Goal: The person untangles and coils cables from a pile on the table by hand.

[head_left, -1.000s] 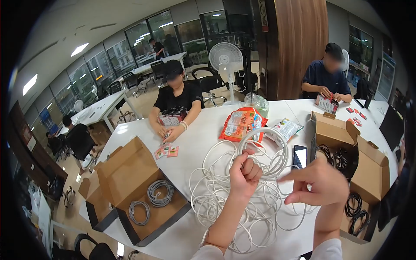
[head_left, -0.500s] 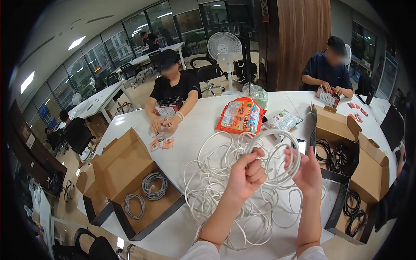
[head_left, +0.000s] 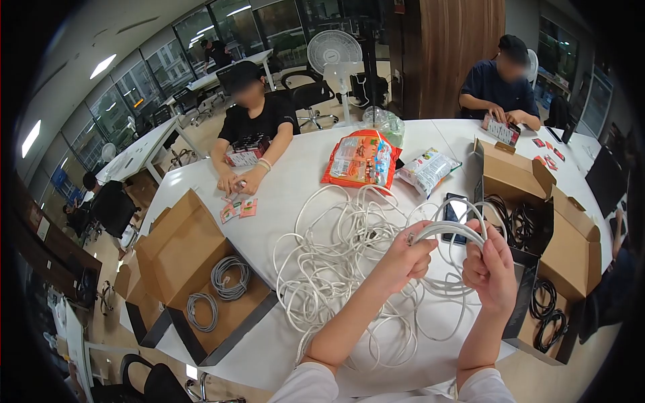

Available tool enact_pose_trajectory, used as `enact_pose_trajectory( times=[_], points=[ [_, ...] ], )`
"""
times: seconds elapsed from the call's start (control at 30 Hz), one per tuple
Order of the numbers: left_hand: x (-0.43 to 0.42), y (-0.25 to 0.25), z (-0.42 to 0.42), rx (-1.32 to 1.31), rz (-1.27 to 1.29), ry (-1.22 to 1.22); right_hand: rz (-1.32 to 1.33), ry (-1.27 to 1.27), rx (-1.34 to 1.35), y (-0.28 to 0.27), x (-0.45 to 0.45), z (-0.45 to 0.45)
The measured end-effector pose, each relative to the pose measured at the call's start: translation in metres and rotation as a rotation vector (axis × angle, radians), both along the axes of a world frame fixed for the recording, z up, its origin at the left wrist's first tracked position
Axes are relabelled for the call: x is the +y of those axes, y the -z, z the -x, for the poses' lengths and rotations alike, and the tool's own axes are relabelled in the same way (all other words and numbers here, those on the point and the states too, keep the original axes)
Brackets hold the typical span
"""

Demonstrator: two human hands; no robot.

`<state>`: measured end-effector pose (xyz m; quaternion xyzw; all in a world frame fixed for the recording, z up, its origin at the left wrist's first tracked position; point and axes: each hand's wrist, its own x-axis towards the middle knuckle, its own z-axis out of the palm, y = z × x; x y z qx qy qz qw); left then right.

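Between my hands is a coiled bundle of white cable (head_left: 449, 232), raised over the table. My left hand (head_left: 407, 262) is closed around the coil's left side, with a small connector end showing by the thumb. My right hand (head_left: 490, 269) grips the right side, fingers wrapped round the loops. A large loose tangle of white cable (head_left: 329, 269) spreads over the table below and to the left of my hands. A dark phone (head_left: 454, 213) lies just behind the coil, partly covered by its loops.
An open cardboard box (head_left: 222, 316) with grey cable coils (head_left: 230, 277) stands at left. Open boxes (head_left: 561, 269) with black cable coils (head_left: 549, 326) stand at right. Behind the tangle lie a red snack bag (head_left: 363, 161) and a white packet (head_left: 428, 171). Two people sit across the table handling small boxes.
My right hand, open beside the coil before, has closed on it. The coil has tipped from a raised ring to a lower, flatter arc. The camera view has shifted slightly.
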<state>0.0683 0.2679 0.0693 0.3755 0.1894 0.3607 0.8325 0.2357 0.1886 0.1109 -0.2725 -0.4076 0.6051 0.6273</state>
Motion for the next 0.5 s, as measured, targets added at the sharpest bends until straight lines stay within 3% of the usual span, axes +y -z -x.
enact_pose_trajectory(
  times=[0.17,0.27,0.3,0.33,0.4,0.43,0.5],
  points=[
    [0.006,0.016,-0.01,0.158,-0.338,-0.294,-0.014,0.071,-0.335,0.0,-0.009,0.015],
    [0.009,0.015,-0.016,0.404,-0.764,-0.605,-0.023,0.046,-0.534,-0.006,-0.017,0.026],
    [0.003,0.012,-0.012,0.403,-0.615,-0.517,-0.061,0.028,-0.624,-0.005,-0.019,0.026],
    [0.005,0.014,-0.013,0.444,-0.776,-0.659,-0.098,0.01,-0.715,-0.005,-0.02,0.028],
    [0.015,0.029,-0.015,0.519,-1.096,-0.942,-0.069,-0.045,-0.711,-0.011,-0.021,0.029],
    [0.015,0.026,-0.015,0.52,-1.034,-0.959,-0.078,-0.063,-0.708,-0.011,-0.02,0.027],
    [0.014,0.021,-0.007,0.621,-1.224,-1.032,-0.087,-0.095,-0.678,-0.011,-0.02,0.024]
  ],
)
